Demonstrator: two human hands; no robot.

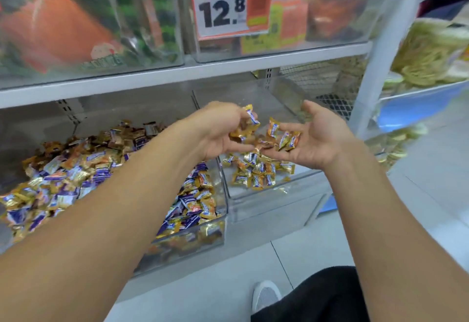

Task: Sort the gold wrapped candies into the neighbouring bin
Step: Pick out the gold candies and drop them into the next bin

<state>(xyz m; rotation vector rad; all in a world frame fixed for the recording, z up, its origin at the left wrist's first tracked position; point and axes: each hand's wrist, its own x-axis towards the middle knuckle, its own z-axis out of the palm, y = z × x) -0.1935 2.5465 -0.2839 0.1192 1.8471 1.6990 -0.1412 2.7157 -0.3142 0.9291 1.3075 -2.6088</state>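
Both my hands hover over the right clear bin (276, 194). My left hand (218, 131) curls its fingers around several gold wrapped candies (247, 124). My right hand (314, 138) is palm-up with fingers relaxed, and a few gold candies (286, 138) lie on its fingertips. More gold candies (256, 171) lie in a small pile on the floor of the right bin. The left clear bin (218, 235) is filled with a mix of gold and purple wrapped candies (76, 177), partly hidden by my left forearm.
A white shelf (177, 72) above carries clear bins of other snacks and an orange price tag (228, 4) reading 12.8. A white upright post (380, 55) stands to the right, with packaged goods beyond it. My shoe (265, 296) rests on the tiled floor.
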